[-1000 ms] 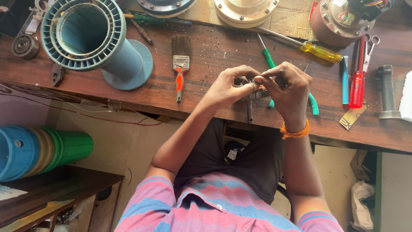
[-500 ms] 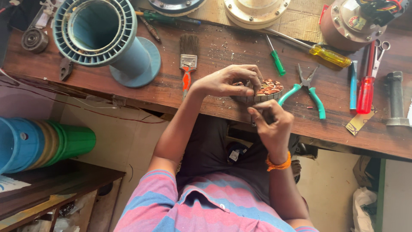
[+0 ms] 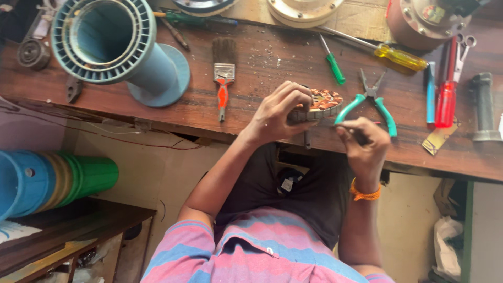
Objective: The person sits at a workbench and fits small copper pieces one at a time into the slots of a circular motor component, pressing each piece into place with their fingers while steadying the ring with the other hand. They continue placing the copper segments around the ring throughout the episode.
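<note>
Holding the round wound core (image 3: 320,105) at centre frame, the left hand (image 3: 277,112) has its grip clamped on the metal rim, at the near edge of the desk (image 3: 262,68). Right hand (image 3: 362,141) sits just beside it, fingers pinched together on something thin; what, cannot tell. Judgement: core is stiff and fairly heavy, but the copper windings look fragile, so hold the rim only. Green pliers (image 3: 373,102) lie just beside it. Desk is worn, gritty wood; blue spool (image 3: 118,47) upper left, stacked tubs (image 3: 52,181) lower left.

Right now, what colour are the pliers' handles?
Teal green, seen in the head view: the pliers lie beside the right hand.
</note>
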